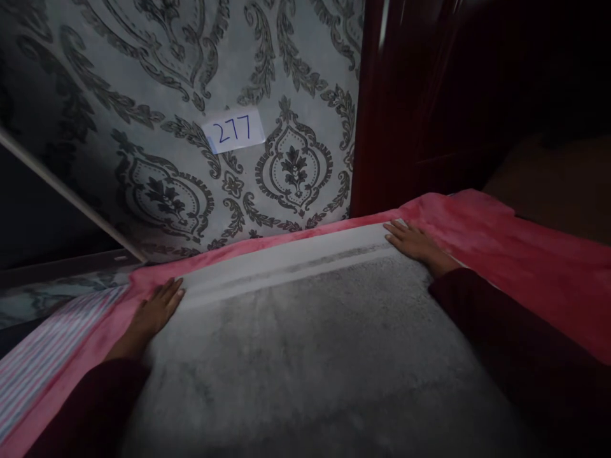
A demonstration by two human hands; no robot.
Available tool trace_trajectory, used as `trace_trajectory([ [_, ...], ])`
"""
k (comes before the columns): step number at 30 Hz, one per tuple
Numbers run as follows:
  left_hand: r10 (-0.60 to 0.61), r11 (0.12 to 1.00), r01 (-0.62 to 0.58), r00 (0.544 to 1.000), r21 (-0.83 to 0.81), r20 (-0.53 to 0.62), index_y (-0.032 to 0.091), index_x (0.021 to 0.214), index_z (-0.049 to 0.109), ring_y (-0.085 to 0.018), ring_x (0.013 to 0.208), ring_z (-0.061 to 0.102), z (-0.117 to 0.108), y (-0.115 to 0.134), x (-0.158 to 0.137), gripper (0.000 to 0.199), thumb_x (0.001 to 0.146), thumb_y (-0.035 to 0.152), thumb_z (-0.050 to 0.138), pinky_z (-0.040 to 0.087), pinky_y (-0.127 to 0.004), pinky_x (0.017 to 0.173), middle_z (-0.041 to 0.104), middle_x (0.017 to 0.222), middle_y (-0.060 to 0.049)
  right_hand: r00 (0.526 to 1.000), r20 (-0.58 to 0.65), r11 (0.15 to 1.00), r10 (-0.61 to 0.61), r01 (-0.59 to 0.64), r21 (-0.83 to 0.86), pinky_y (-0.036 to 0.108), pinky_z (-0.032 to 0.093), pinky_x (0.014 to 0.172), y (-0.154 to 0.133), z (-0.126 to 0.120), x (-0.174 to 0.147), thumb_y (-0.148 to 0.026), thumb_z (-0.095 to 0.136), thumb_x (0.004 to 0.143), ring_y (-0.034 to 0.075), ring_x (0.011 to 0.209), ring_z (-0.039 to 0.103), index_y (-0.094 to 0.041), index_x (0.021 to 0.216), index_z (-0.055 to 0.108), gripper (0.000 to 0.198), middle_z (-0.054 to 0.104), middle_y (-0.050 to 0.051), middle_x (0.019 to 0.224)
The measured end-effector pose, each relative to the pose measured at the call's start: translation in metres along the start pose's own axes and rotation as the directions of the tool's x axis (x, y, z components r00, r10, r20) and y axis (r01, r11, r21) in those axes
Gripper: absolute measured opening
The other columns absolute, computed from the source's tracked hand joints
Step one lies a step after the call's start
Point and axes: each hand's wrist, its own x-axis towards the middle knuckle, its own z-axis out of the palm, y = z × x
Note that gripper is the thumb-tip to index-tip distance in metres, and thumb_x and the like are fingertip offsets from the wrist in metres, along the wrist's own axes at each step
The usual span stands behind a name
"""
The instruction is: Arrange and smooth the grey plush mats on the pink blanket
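Note:
A large grey sheet-like piece (pixel 305 337) with a white band along its far end spreads out before me; its material is hard to tell in the dim light. My left hand (pixel 155 312) rests at its far left corner, fingers extended and slightly apart. At the far right corner, my right hand (pixel 413 243) lies flat on the white band with its fingers spread. Neither hand grasps anything. Under the grey piece is a pink-red cloth (pixel 534 267), showing along the far edge and both sides. The near end fades into shadow.
Beyond the cloth rises a wall with patterned wallpaper (pixel 296 172), bearing a paper label (pixel 233 130) marked 277. A dark red glossy panel (pixel 405 108) stands to its right. Striped fabric (pixel 62 337) lies at the left, below a pale slanting strip (pixel 71 194).

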Motion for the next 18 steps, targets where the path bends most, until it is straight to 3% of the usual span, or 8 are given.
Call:
trace_trajectory([
  [3,-0.016,0.998,0.019,0.998,-0.055,0.052,0.021,0.16,0.04,-0.032,0.157,0.027,-0.002,0.008,-0.001,0.062,0.104,0.04,0.022,0.033,-0.064,0.119,0.036,0.167,-0.012,1.0,-0.016,1.0,-0.002,0.003,0.008,0.065,0.026,0.122,-0.004,0.003,0.0,-0.053,0.021,0.104,0.037,0.157,0.017,-0.026,0.165,0.033,0.067,0.025,0.005,0.17],
  [7,-0.038,0.999,0.039,0.999,-0.033,0.034,0.018,0.159,0.043,-0.032,0.156,0.031,-0.008,0.02,-0.006,0.063,0.102,0.037,0.023,0.034,-0.06,0.12,0.034,0.168,-0.012,1.0,-0.026,1.0,0.01,-0.01,-0.002,0.063,0.024,0.123,-0.006,0.006,0.002,-0.055,0.02,0.104,0.034,0.157,0.017,-0.028,0.165,0.033,0.068,0.024,0.003,0.17],
  [10,-0.047,0.999,0.047,0.999,0.003,-0.008,0.02,0.155,0.05,-0.033,0.152,0.038,-0.015,0.024,-0.012,0.06,0.1,0.036,0.029,0.041,-0.057,0.116,0.042,0.164,-0.012,0.999,-0.013,0.999,0.041,-0.042,-0.005,0.061,0.021,0.125,-0.007,0.006,0.001,-0.054,0.018,0.104,0.033,0.158,0.014,-0.027,0.165,0.032,0.068,0.021,0.002,0.172],
  [15,-0.194,0.975,0.19,0.981,0.117,0.024,0.025,0.142,0.064,-0.042,0.133,0.057,-0.038,0.048,-0.018,0.052,0.098,0.036,0.039,0.043,-0.067,0.106,0.056,0.153,-0.014,0.999,-0.01,0.999,0.033,-0.033,0.005,0.062,0.023,0.124,-0.012,0.0,-0.005,-0.054,0.02,0.103,0.036,0.157,0.018,-0.028,0.164,0.035,0.068,0.023,0.003,0.171],
  [18,-0.212,0.966,0.208,0.977,0.153,0.013,0.021,0.141,0.064,-0.044,0.143,0.046,-0.049,0.071,-0.038,0.051,0.099,0.035,0.039,0.035,-0.07,0.111,0.051,0.156,-0.018,0.999,-0.01,0.999,0.035,-0.034,0.01,0.063,0.027,0.121,-0.014,-0.001,-0.007,-0.054,0.021,0.102,0.037,0.155,0.023,-0.028,0.163,0.037,0.068,0.025,0.005,0.17],
])
